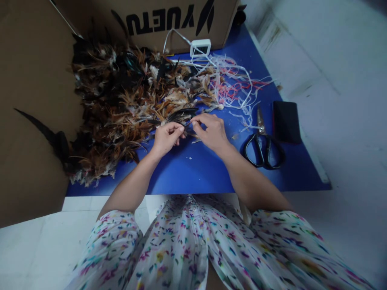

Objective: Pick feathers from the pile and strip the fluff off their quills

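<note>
My left hand (168, 137) is closed, thumb and forefinger pinched on dark feathers (183, 117) that stick up between my two hands. Beside it, my right hand (210, 129) is pinched too, its thumb and forefinger at the right side of the same feathers. Whether the right fingertips grip a feather or something thinner is too small to make out. Just beyond and to the left of my hands spreads a big heap of brown and black feathers (121, 104), covering much of the blue table (184, 177).
Black-handled scissors (263, 147) lie at the right, by a dark flat pad (286, 122). White and red strips (231, 86) tangle behind them. A small white display device (200, 48) stands before a cardboard box (181, 24). Another cardboard panel (33, 161) borders the left side.
</note>
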Motion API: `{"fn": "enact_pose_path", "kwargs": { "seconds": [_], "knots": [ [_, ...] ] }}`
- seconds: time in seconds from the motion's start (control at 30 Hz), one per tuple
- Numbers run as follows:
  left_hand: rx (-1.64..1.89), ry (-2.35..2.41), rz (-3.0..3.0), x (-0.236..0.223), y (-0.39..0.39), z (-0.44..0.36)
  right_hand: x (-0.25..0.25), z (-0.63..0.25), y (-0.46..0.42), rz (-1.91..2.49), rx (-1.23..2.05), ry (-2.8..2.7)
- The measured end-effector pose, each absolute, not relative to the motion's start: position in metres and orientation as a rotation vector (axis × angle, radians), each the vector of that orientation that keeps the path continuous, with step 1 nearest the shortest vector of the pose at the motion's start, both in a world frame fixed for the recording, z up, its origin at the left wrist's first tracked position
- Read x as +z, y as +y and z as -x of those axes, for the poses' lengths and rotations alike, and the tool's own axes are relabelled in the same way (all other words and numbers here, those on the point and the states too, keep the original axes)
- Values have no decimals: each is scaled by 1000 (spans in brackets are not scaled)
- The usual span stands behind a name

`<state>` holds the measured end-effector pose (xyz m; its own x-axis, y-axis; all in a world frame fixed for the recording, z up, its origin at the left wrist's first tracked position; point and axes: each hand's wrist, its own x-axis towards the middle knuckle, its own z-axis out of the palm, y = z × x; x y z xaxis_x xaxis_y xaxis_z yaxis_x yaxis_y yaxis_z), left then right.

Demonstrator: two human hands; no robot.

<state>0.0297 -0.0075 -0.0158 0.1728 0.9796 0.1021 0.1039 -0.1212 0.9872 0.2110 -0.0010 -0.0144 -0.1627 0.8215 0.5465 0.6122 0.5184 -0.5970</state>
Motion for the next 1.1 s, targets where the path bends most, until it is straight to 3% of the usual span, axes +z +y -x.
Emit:
{"fn": "enact_pose_path", "kwargs": {
  "seconds": [0.37, 1.1],
  "knots": [
    [1139, 1205, -1352, -14, -8, -31, -15, -211, -1, 1281, 148, -1847],
    [1438, 1113, -1017, -15, -1, -29, -11, -217, 3, 1336, 301, -1692]
  ]
}}
